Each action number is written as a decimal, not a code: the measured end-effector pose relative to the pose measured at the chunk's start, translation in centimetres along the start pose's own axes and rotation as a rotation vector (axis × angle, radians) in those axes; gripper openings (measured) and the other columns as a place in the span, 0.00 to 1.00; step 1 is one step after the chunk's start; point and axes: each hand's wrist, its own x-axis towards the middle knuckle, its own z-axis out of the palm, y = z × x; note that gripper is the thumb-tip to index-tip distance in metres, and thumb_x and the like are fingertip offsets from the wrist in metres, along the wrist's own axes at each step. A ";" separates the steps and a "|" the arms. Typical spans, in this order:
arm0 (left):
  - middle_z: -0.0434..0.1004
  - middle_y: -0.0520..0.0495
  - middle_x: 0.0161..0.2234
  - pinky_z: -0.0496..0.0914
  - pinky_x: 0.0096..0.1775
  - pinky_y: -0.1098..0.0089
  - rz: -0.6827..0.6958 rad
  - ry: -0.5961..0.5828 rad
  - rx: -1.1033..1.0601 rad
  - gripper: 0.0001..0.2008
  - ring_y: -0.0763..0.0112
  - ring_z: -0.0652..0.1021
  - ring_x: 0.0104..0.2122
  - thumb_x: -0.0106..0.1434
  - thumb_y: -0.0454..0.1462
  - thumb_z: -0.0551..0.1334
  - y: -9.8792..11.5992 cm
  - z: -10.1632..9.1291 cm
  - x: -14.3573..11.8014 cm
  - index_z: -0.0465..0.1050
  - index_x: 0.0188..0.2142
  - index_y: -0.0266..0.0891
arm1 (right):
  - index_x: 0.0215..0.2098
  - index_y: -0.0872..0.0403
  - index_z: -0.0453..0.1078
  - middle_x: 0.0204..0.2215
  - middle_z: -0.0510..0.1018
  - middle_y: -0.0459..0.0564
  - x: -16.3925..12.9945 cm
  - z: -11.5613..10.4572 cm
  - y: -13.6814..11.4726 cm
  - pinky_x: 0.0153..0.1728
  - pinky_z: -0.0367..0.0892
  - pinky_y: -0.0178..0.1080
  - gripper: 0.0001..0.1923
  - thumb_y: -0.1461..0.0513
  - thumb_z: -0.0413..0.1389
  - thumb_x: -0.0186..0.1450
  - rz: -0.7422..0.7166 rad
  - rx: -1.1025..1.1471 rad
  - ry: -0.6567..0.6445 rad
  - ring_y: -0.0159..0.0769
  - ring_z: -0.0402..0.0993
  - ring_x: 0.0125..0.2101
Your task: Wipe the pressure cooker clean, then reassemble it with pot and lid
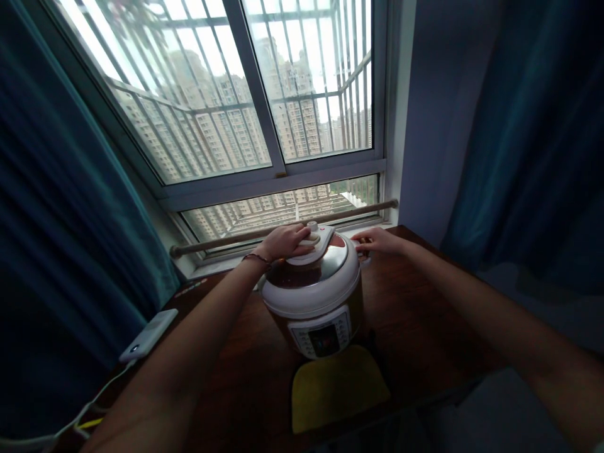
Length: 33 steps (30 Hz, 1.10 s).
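A white and brown electric pressure cooker point(311, 302) stands upright on the dark wooden table, its control panel point(324, 336) facing me. The lid point(306, 275) sits on top of it. My left hand point(285, 242), with a bracelet at the wrist, is closed over the lid handle point(306, 250), just beside the white valve knob point(312, 225). On the cooker's right side, my right hand point(375, 240) has its fingers curled at the side handle point(363, 257). The fingers partly hide that handle. A yellow cloth point(340, 390) lies flat in front of the cooker.
A white power strip or similar device point(150, 333) with a cable point(106, 387) lies at the table's left. Behind the table point(406, 314) are a horizontal rail point(236, 238) and a barred window. Blue curtains point(70, 207) hang on both sides.
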 end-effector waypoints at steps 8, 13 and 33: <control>0.72 0.42 0.38 0.67 0.35 0.69 -0.017 0.039 -0.035 0.24 0.66 0.74 0.35 0.62 0.53 0.48 0.4 0.1 -0.2 0.66 0.43 0.35 | 0.44 0.54 0.73 0.24 0.74 0.45 0.8 -0.8 0.3 0.27 0.56 0.31 0.22 0.51 0.56 0.55 -0.008 -0.007 -0.109 0.28 0.64 0.25; 0.73 0.42 0.38 0.67 0.36 0.69 -0.051 0.049 -0.057 0.24 0.66 0.74 0.36 0.62 0.53 0.49 0.6 0.2 -0.3 0.66 0.43 0.36 | 0.40 0.52 0.76 0.37 0.76 0.50 2.4 -1.4 0.9 0.36 0.61 0.34 0.21 0.52 0.61 0.50 0.003 -0.142 -0.116 0.36 0.69 0.35; 0.73 0.42 0.36 0.66 0.34 0.68 -0.251 0.015 0.010 0.23 0.64 0.75 0.35 0.63 0.53 0.47 2.5 -0.6 -0.1 0.66 0.39 0.35 | 0.35 0.43 0.76 0.37 0.78 0.45 5.2 -1.6 2.5 0.37 0.62 0.34 0.18 0.50 0.64 0.46 0.176 -0.275 0.060 0.41 0.71 0.42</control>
